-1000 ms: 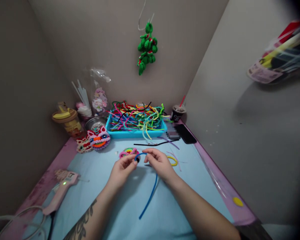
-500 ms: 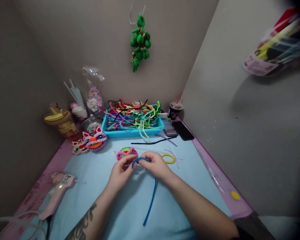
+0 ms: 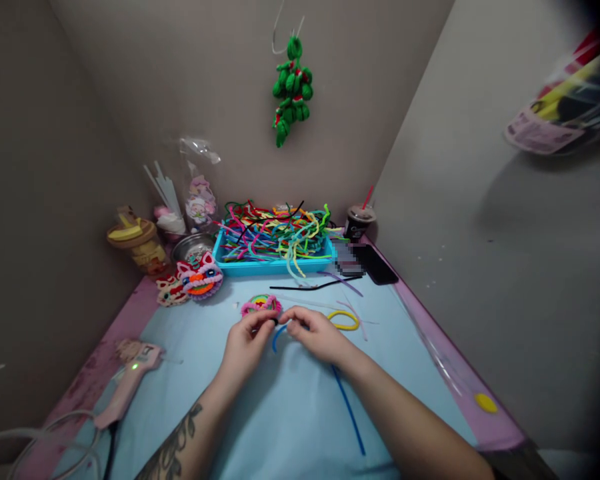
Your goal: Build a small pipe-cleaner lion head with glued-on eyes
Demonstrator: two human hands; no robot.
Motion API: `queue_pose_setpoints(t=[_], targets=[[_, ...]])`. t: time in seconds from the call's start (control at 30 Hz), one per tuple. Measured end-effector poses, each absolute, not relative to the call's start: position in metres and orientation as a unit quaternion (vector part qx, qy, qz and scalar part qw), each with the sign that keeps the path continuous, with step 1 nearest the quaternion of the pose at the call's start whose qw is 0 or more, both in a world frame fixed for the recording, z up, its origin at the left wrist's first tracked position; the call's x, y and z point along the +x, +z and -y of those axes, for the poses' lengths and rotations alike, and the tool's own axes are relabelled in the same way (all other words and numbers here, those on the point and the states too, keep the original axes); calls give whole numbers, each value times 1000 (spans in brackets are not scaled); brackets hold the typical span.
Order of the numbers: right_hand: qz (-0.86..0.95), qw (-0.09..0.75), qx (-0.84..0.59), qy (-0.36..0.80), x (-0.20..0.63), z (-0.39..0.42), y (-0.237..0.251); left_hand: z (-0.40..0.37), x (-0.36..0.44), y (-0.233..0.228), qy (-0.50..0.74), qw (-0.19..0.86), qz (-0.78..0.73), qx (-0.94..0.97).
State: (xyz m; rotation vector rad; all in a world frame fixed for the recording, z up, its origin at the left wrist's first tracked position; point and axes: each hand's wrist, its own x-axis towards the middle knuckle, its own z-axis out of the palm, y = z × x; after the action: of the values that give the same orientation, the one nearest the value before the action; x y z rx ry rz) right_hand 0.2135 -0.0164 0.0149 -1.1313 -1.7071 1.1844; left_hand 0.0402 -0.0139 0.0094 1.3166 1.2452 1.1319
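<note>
Both hands, left (image 3: 245, 341) & right (image 3: 314, 333), pinched on looped end of fuzzy blue pipe cleaner (image 3: 349, 412); long tail running diagonally toward near-right over pale blue mat (image 3: 290, 427).

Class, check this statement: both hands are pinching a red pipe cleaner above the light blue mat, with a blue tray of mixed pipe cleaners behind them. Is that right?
Not quite: the colour is wrong. The head view shows the left hand and right hand pinching a blue pipe cleaner, not a red one. It is held above the light blue mat, with the blue tray of mixed pipe cleaners behind.
</note>
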Motion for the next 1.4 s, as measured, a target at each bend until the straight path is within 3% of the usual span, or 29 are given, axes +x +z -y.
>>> queue_pose_setpoints(t=[0.27, 0.53, 0.83, 1.07, 1.27, 1.4], targets=[[585, 457, -480, 468, 214, 13, 17, 11, 39, -1, 451, 537, -482, 525], [631, 501, -525, 272, 206, 21, 17, 15, 43, -3, 461, 587, -454, 486], [633, 519, -512, 262, 200, 26, 17, 14, 44, 2, 454, 579, -489, 469], [644, 489, -507, 299, 199, 26, 16, 16, 43, 10, 450, 525, -511, 510], [725, 464, -448, 244, 203, 26, 16, 22, 47, 8, 441, 427, -523, 592], [697, 487, -464, 247, 203, 26, 20, 23, 48, 10, 437, 436, -533, 579]])
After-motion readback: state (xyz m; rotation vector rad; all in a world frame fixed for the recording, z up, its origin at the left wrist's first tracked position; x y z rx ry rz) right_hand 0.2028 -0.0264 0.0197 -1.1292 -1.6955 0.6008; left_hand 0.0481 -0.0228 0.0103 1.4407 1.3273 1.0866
